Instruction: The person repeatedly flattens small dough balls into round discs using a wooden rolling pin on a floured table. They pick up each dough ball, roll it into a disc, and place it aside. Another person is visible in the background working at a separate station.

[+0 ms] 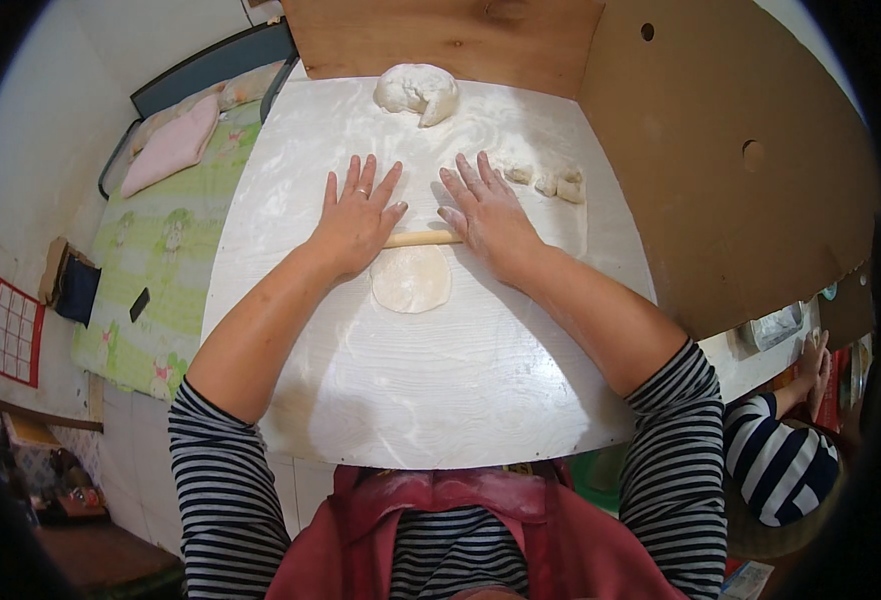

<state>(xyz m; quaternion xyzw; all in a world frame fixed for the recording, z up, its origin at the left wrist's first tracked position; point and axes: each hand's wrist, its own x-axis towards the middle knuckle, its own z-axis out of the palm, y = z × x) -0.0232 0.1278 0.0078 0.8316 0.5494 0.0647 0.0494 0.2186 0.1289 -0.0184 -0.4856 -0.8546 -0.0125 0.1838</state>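
Note:
A thin wooden rolling pin (424, 238) lies crosswise on the white table, its two ends hidden beneath my palms. My left hand (358, 219) rests flat over the left end, fingers spread and a ring on one of them. Over the right end is my right hand (491, 217), floury and also spread. Just below the pin, a flat, roughly round dough wrapper (411, 280) lies on the table; its upper edge meets the pin. Several small dough pieces (560, 184) sit to the right of my right hand. A large floured dough lump (416, 91) stands at the far side.
Loose flour covers the far part of the white table (425, 382). A wooden board (440, 37) rises behind it, and a cardboard panel (718, 165) walls the right side. A bed (155, 232) stands left. At the lower right sits another person in a striped top (778, 457).

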